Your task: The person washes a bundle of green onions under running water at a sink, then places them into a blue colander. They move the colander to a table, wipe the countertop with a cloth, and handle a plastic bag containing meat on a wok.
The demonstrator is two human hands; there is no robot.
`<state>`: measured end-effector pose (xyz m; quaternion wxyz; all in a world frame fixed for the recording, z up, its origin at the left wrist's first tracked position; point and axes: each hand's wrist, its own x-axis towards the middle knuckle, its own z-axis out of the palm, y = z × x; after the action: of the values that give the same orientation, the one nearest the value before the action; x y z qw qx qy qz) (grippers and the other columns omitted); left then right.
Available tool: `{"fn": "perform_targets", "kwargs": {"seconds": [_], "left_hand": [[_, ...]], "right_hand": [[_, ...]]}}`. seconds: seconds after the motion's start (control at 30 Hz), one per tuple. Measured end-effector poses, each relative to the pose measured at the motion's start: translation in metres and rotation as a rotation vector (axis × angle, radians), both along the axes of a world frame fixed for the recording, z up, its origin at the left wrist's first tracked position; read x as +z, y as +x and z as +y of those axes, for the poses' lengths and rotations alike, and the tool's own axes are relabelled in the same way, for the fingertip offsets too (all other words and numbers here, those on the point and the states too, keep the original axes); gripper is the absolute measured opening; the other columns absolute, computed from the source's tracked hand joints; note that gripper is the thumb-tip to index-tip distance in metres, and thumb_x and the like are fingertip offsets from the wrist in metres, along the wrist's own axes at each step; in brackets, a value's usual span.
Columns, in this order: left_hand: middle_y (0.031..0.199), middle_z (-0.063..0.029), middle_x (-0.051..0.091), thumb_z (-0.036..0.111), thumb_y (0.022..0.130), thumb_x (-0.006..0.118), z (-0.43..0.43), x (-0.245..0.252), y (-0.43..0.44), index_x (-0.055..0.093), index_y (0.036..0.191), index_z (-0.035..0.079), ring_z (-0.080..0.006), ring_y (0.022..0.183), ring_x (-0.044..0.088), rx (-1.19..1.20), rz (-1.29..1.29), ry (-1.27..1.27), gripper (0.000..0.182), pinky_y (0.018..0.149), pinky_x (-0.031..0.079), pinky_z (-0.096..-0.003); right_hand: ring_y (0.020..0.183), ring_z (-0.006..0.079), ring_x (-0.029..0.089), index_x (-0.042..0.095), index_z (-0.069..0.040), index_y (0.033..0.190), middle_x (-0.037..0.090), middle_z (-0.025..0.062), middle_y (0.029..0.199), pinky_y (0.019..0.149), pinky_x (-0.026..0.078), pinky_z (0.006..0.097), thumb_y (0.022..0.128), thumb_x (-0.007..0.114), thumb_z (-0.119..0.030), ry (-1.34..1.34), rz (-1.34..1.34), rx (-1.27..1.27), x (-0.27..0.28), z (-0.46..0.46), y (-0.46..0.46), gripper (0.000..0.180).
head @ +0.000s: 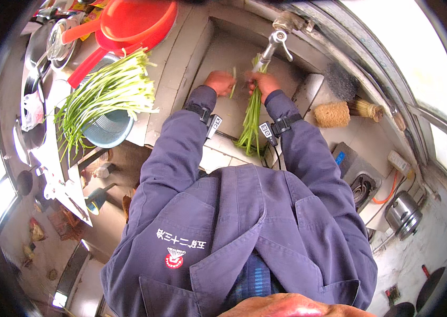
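Over a tiled sink (223, 51), my right hand (265, 84) is closed around a bunch of long green stalks (252, 115), just below the metal tap (277, 39). The bunch runs from under the spout down to the sink's near edge. My left hand (221, 82) is to the left of it, with a short pale green stalk piece (233, 82) at its fingers. At the left, a large heap of similar green stalks (116, 89) lies across a blue-grey plastic colander (114, 130).
Red plastic dippers (136, 20) lie on the left counter beyond the heap. On the right are a loofah-like scrubber (331, 114), a bundled whisk brush (366, 110), a dark wire scouring mass (341, 81), a gas stove (356, 174) and a metal kettle (403, 214).
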<state>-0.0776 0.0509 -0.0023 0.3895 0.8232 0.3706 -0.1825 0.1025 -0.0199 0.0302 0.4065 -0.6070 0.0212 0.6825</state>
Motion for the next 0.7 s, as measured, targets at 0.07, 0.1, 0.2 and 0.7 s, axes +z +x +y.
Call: {"fn": "perform_targets", "kwargs": {"seconds": [0.07, 0.1, 0.2, 0.7], "left_hand": [[0.092, -0.0037, 0.067, 0.019, 0.085, 0.060, -0.003, 0.006, 0.015, 0.067, 0.094, 0.010, -0.0221, 0.082, 0.063, 0.853, -0.390, -0.741, 0.015, 0.073, 0.051, -0.0399], [0.092, -0.0019, 0.066, 0.019, 0.085, 0.061, -0.003, 0.010, 0.021, 0.067, 0.093, 0.010, -0.0198, 0.083, 0.062, 0.847, -0.383, -0.710, 0.013, 0.073, 0.050, -0.0375], [0.090, 0.0008, 0.065, 0.018, 0.086, 0.062, -0.006, 0.021, 0.032, 0.066, 0.093, 0.011, -0.0156, 0.084, 0.060, 0.845, -0.432, -0.691, 0.011, 0.074, 0.047, -0.0316], [0.077, -0.0052, 0.062, 0.020, 0.090, 0.058, -0.014, 0.048, 0.044, 0.067, 0.094, 0.003, -0.0144, 0.066, 0.061, 1.019, -0.785, -0.861, 0.019, 0.062, 0.053, -0.0346]], "right_hand": [[0.049, 0.0152, 0.050, 0.062, -0.004, 0.085, 0.055, 0.0040, 0.064, 0.045, 0.044, 0.0327, 0.082, 0.070, -0.019, 0.071, -0.023, -0.012, 0.003, -0.001, 0.000, 0.018], [0.050, 0.0150, 0.050, 0.062, -0.005, 0.085, 0.056, 0.0042, 0.065, 0.046, 0.044, 0.0325, 0.081, 0.071, -0.020, 0.096, -0.036, -0.013, 0.005, -0.001, 0.000, 0.018], [0.052, 0.0159, 0.053, 0.063, -0.004, 0.086, 0.060, 0.0057, 0.069, 0.048, 0.047, 0.0326, 0.081, 0.071, -0.020, 0.107, -0.107, 0.020, 0.011, -0.002, 0.002, 0.018], [0.057, 0.0198, 0.060, 0.062, 0.002, 0.090, 0.063, 0.0094, 0.073, 0.049, 0.050, 0.0357, 0.089, 0.059, -0.015, 0.166, -0.067, -0.024, -0.007, 0.002, 0.002, 0.017]]}}
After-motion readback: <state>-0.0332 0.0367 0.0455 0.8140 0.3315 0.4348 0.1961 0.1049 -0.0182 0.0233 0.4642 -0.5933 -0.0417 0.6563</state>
